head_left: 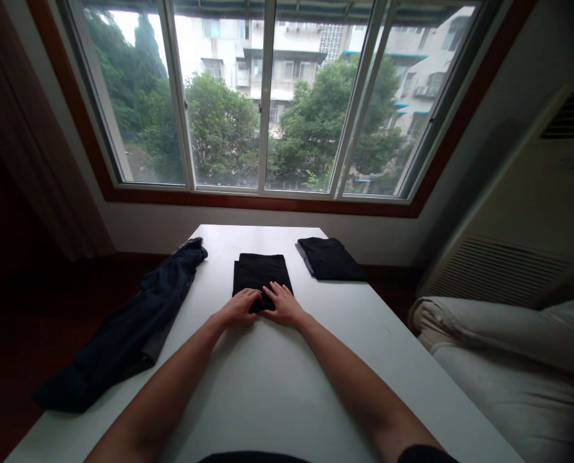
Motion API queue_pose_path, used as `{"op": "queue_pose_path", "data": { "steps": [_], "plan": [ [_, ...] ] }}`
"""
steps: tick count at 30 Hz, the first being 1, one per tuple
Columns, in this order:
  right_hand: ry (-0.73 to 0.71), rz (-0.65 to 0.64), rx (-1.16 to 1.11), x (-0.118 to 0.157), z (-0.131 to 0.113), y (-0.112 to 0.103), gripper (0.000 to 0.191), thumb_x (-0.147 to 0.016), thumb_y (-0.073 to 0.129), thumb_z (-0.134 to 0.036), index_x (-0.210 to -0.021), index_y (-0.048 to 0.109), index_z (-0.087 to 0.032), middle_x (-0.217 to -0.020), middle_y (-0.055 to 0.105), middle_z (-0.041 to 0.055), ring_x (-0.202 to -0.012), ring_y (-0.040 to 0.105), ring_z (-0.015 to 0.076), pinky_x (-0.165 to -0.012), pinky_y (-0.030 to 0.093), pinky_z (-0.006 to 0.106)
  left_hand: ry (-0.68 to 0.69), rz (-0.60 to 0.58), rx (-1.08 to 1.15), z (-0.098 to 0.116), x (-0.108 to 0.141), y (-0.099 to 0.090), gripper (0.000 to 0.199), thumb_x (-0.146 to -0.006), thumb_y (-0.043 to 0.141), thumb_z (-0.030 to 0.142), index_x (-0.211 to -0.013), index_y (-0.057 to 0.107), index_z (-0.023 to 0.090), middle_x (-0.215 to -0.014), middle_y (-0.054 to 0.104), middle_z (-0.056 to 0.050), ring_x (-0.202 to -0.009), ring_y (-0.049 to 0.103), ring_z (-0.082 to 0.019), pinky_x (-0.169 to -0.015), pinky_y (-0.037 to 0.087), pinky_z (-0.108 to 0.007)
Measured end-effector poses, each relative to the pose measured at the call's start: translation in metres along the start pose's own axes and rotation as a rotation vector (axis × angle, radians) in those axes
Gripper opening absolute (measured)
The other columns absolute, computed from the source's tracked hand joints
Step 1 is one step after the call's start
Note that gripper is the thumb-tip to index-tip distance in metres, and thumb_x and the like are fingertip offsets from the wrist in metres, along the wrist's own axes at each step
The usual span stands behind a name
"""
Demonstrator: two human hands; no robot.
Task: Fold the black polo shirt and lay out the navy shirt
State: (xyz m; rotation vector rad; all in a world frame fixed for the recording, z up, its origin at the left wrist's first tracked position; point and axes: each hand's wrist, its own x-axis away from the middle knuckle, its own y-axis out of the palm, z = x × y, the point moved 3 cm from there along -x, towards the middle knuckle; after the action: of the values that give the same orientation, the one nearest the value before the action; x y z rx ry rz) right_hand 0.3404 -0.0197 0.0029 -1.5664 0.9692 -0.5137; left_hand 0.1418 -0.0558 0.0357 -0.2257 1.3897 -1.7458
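A folded black cloth (pixel 260 271) lies flat in the middle of the white table (pixel 262 386). On its near left corner rests my left hand (pixel 241 307), its fingers bent over the edge. My right hand (pixel 283 305) lies on the near right part of the cloth with its fingers spread. The two thumbs are close together at the near edge, and both palms are turned down. Part of the cloth's near side is hidden under the hands.
Dark blue clothes (pixel 123 321) lie loosely along the left table edge and hang over it. A folded black and grey stack (pixel 333 259) sits at the right edge. A pale sofa (pixel 504 347) stands to the right, and a window (pixel 262 128) lies beyond the table.
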Motion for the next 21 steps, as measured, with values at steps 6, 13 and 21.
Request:
{"op": "queue_pose_path", "data": {
  "steps": [6,13,21],
  "plan": [
    [-0.032,0.101,0.027,0.005,-0.012,-0.002,0.076,-0.091,0.067,-0.059,-0.156,0.048,-0.025,-0.164,0.037,0.0143,-0.153,0.032,0.0321,-0.125,0.020,0.055,-0.053,0.097,-0.103,-0.006,0.002,-0.004,0.045,-0.074,0.064,0.006,-0.115,0.068,0.024,-0.132,0.067,-0.007,-0.123,0.060,-0.026,-0.110,0.045,-0.039],
    [-0.064,0.215,0.050,0.007,-0.032,-0.012,0.061,-0.091,0.071,-0.036,-0.149,0.056,-0.023,-0.149,0.056,0.0133,-0.137,0.052,0.0302,-0.118,0.037,0.047,-0.157,0.263,-0.227,-0.013,0.005,-0.016,0.018,-0.090,0.065,0.018,-0.106,0.070,0.023,-0.106,0.072,-0.006,-0.100,0.066,-0.024,-0.093,0.050,-0.037],
    [0.091,0.258,0.032,0.008,-0.027,-0.020,0.051,-0.087,0.067,-0.009,-0.136,0.062,-0.024,-0.132,0.069,0.0068,-0.116,0.067,0.0227,-0.098,0.051,0.030,-0.198,0.375,-0.231,-0.015,0.002,-0.016,0.013,-0.099,0.060,0.028,-0.102,0.072,0.024,-0.097,0.072,-0.005,-0.091,0.066,-0.022,-0.086,0.049,-0.034]
  ]
}}
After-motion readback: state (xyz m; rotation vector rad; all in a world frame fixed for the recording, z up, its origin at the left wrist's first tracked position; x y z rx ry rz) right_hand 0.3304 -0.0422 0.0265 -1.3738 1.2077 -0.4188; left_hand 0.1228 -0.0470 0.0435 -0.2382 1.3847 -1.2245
